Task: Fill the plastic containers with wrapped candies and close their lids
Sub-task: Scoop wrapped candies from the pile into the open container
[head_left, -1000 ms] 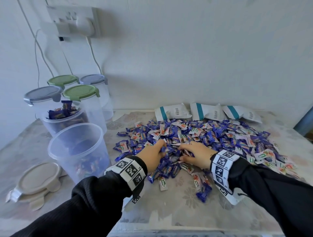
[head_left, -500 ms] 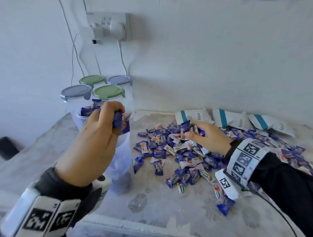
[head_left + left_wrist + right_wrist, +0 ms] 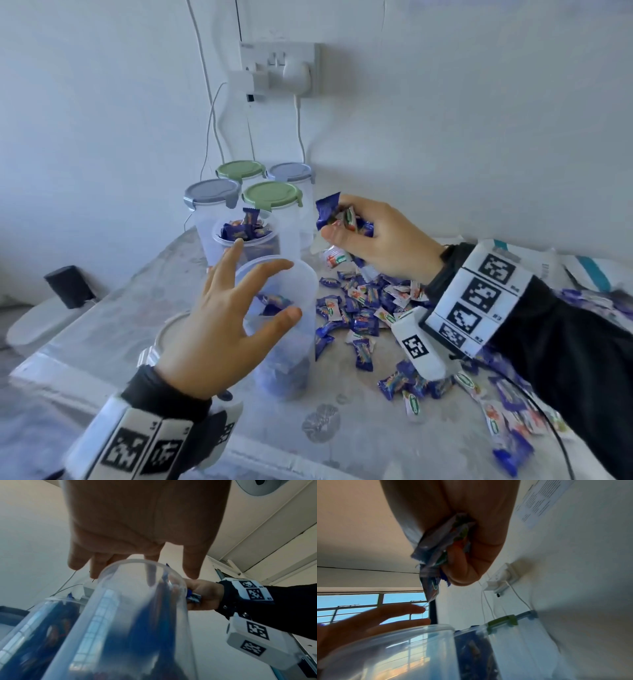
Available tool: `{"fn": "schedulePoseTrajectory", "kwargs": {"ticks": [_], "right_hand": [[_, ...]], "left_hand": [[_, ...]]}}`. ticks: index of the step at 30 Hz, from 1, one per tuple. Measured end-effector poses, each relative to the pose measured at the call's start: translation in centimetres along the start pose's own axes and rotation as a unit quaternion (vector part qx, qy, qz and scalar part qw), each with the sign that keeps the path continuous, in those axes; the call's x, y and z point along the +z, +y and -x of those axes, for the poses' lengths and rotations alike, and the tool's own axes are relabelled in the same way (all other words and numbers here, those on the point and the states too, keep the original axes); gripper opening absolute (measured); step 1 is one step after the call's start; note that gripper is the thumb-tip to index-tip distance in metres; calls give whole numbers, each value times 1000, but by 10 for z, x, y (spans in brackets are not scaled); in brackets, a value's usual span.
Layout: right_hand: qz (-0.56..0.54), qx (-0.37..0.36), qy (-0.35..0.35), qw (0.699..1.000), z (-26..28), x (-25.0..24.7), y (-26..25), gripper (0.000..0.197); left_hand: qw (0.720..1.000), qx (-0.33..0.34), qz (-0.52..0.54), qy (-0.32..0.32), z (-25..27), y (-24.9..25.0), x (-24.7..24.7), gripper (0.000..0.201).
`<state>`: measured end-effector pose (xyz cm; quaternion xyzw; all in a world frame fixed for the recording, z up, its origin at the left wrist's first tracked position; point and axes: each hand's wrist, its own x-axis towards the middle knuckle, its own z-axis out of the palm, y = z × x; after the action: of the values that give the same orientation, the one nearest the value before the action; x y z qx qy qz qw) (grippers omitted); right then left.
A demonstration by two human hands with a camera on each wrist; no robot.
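Clear plastic, the open container (image 3: 284, 329) stands upright near the surface's left front edge, mouth up, a few wrapped candies at its bottom. Left hand (image 3: 222, 329) hangs over the near-left side of its rim, fingers spread and straight, holding nothing; cannot tell if the thumb touches the wall. Right hand (image 3: 376, 240) is curled tight round a handful of candies (image 3: 337, 217), raised above the surface, up and to the right of the container's mouth, just beside the rim line but not yet over it. Key relation: the mouth lies down and to the left of the right hand, so a short leftward shift would likely put the handful over the opening; the left hand is nearer but empty. Behind stands a second open container (image 3: 245, 236), heaped full, then four lidded ones (image 3: 272, 195). Loose candy pile (image 3: 370, 308) spreads to the surface's right side. A pale lid (image 3: 164, 334) lies left of the container, partly hidden.
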<state>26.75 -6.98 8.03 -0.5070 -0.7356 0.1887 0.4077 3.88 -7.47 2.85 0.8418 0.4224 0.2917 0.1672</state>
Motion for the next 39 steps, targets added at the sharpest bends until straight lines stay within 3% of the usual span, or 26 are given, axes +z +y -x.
{"fn": "schedulePoseTrajectory", "kwargs": {"ticks": [4,8,10,13,15,19,22,25,30,35,39], "right_hand": [[3,-23,-36,999,-14,19,-18,12],[54,-37,-110,992,-20,34,-25,19],[83,-23,-147,985,-21,37,-26,35],[86,-6,-163,983,-23,37,-29,47],[83,-7,-163,983,-25,35,-30,45],[27,-37,-62,997,-30,42,-31,22],[-44,-45,68,996,-30,60,-29,23],[-113,-37,112,987,-28,79,-22,31],[-119,-22,57,991,-14,92,-12,34],[-50,-43,-31,997,2,88,3,70],[-34,0,-100,994,27,70,8,73]], "left_hand": [[998,-15,51,39,2,-5,2,100],[986,-65,146,40,2,-11,10,110],[981,-78,172,43,3,-11,13,109],[978,-89,184,48,4,-11,15,102],[977,-83,191,48,4,-14,15,110],[974,-88,201,53,4,-17,17,122],[974,-85,204,59,4,-17,18,117],[974,-85,198,63,3,-17,19,108],[976,-86,189,60,5,-15,16,107],[984,-66,145,83,4,-8,16,105],[989,-61,102,91,4,5,16,104]]}}
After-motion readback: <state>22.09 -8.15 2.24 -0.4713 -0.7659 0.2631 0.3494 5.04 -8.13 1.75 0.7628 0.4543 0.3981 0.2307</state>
